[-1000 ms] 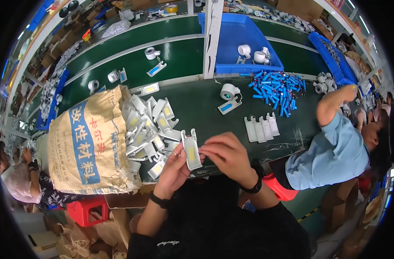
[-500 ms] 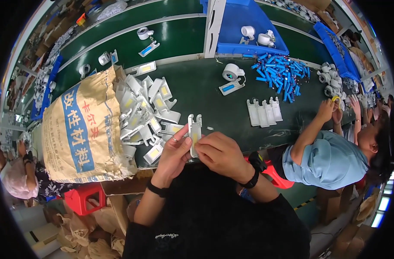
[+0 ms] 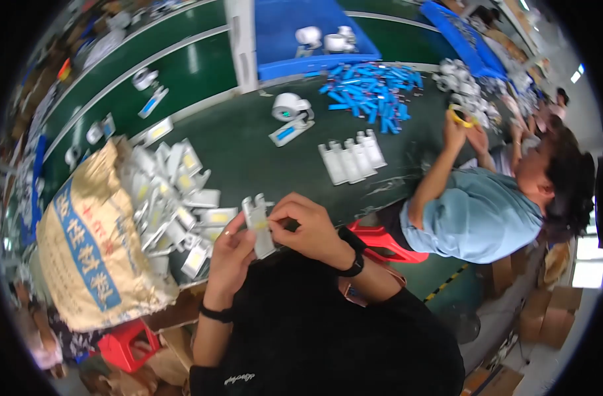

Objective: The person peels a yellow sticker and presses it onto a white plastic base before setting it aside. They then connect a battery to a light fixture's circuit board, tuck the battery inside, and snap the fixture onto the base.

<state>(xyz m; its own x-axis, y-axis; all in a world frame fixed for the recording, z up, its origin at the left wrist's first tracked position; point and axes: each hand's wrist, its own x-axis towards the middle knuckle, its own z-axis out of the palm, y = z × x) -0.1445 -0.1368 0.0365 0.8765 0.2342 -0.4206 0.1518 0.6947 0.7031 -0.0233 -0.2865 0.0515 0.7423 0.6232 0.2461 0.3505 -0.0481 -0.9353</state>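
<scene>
As I watch remotely, a white rectangular plastic housing (image 3: 259,228) held up by the dark green tabletop (image 3: 239,142), left hand (image 3: 230,259) pinching it, right hand (image 3: 309,230) curled beside it, its pinch I cannot tell, blue cylinders (image 3: 367,92) heaped beyond.

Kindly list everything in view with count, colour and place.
Flat plastic housing: one, white, front centre
Printed paper sack: one, tan, left
Piled plastic housings: many, white, beside sack
Plastic housing row: four, white, centre right
Cylindrical cells: many, blue, beyond row
Rounded plastic devices: several, white, scattered
Plastic trays: several, blue, behind
Plastic stools: two, red, near side
Worktable: one, green, centre
Nearest co-worker: one, blue shirt, right
Background clutter: uncountable, blurred
Left hand: one, bare, holding flat housing
Right hand: one, bare, beside it
</scene>
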